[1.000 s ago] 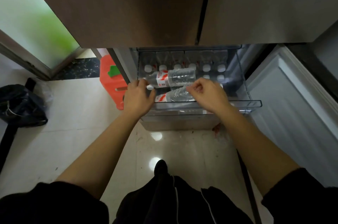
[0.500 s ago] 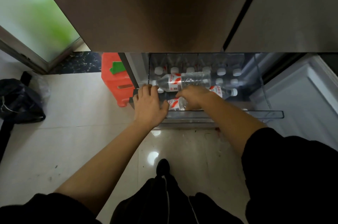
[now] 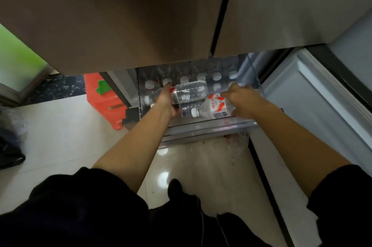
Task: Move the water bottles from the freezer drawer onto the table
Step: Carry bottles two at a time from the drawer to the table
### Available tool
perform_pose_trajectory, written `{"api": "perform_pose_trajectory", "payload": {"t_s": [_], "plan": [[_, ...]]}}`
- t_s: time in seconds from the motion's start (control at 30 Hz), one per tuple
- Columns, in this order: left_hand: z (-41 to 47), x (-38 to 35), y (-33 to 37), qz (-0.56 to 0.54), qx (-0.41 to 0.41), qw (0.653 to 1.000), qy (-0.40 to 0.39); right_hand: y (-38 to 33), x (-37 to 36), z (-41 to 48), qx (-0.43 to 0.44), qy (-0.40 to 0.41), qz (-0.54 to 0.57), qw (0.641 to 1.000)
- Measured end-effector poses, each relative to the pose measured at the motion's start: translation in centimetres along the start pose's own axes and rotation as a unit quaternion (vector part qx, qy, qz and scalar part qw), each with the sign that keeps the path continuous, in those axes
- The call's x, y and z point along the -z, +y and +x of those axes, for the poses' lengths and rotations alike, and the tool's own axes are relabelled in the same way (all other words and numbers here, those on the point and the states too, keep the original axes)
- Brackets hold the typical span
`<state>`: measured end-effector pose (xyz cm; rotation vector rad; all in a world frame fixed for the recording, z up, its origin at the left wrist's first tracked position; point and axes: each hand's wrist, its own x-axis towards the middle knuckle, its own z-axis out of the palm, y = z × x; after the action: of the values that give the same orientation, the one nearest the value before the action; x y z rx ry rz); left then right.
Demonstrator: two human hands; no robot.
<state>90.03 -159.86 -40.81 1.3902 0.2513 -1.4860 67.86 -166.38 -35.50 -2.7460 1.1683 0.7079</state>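
The clear freezer drawer is pulled out under the fridge doors and holds several upright water bottles with white caps. My left hand grips a clear bottle that lies across the others, its red-and-white label partly hidden under my fingers. My right hand grips a second lying bottle with a red-and-white label, its white cap pointing left. Both hands are inside the drawer.
A red plastic stool stands on the floor left of the drawer. The open freezer door stretches out on the right. A dark bag lies at the far left on the pale tiled floor. The brown fridge doors overhang the drawer.
My left hand left the drawer's front edge and took hold of the top lying bottle. My right hand shifted right and now grips the other lying bottle by its body.
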Motion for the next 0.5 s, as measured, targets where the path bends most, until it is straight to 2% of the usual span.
{"api": "perform_pose_trajectory", "payload": {"t_s": [0.27,0.5], "plan": [[2.5,-1.0,-0.2,-0.037,0.016,0.997,0.069,0.4,-1.3,-0.9,-0.006,0.092,-0.039,0.995],[0.3,-0.9,-1.3,-0.077,-0.067,0.993,0.054,1.1,-1.2,-2.6,-0.008,0.122,-0.048,0.991]]}}
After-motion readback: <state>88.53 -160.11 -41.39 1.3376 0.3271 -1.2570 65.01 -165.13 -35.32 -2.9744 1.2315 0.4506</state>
